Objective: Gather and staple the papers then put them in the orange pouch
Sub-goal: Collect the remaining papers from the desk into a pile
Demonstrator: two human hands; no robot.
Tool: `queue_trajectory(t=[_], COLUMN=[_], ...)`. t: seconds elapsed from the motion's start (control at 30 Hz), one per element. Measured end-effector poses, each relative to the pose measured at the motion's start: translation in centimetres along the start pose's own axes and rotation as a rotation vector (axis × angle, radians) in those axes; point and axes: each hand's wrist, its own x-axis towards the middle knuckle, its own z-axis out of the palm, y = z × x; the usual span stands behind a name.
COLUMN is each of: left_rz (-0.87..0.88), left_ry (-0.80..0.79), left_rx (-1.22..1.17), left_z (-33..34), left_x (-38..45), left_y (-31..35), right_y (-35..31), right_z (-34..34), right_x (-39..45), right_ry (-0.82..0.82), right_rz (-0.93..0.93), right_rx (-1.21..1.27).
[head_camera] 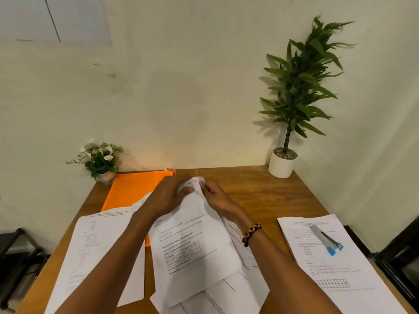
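The papers (192, 241) are being held at mid-counter, the top sheet gripped at its far end by both hands. The left hand (166, 196) is curled over that end with its thumb pressed on the sheet; the right hand (215, 198) pinches the same end from the other side, fingers (203, 181) bunched into the crumpled corner. The sheet's long axis runs from the hands back toward the person, over more loose sheets lying beneath. Another sheet (90, 252) lies apart to the left, and a further stack (335, 264) lies well apart on the right, the stapler (326, 240) resting on it, nearer the right hand. The orange pouch (136, 189) lies just beyond and left of the left hand, partly covered by paper. Open counter (260, 184) is seen to the right of the hands; the near edge is crowded.
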Motion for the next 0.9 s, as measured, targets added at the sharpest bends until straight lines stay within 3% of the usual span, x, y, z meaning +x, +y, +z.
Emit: queue_trajectory(t=[0.23, 0.3, 0.4, 0.5, 0.67, 0.73, 0.9], left_rz=[-0.038, -0.037, -0.054, -0.085, -0.082, -0.088, -0.093], left_ry=[0.062, 0.083, 0.134, 0.147, 0.146, 0.155, 0.11], left_rx=[-0.09, -0.02, -0.004, -0.026, -0.081, -0.09, -0.067], left_z=[-0.2, -0.2, -0.4, -0.5, -1.2, -1.5, -1.1], left_x=[-0.2, 0.0, 0.1, 0.2, -0.2, -0.5, -0.9], left_y=[0.7, 0.6, 0.5, 0.6, 0.1, 0.3, 1.0], right_y=[0.1, 0.0, 1.3, 4.2, 9.0, 9.8, 9.4], right_z=[1.1, 1.1, 0.9, 0.7, -1.7, -2.9, -4.2], right_x=[-0.9, -1.3, -2.4, -4.5, -9.2, -10.3, -10.4], right_ry=[-0.009, 0.12, 0.449, 0.651, 0.531, 0.483, 0.414], right_rz=[0.055, -0.007, -0.112, 0.003, 0.302, 0.38, 0.361], right_rx=[-0.028, 0.023, 0.013, -0.154, -0.585, -0.549, -0.346])
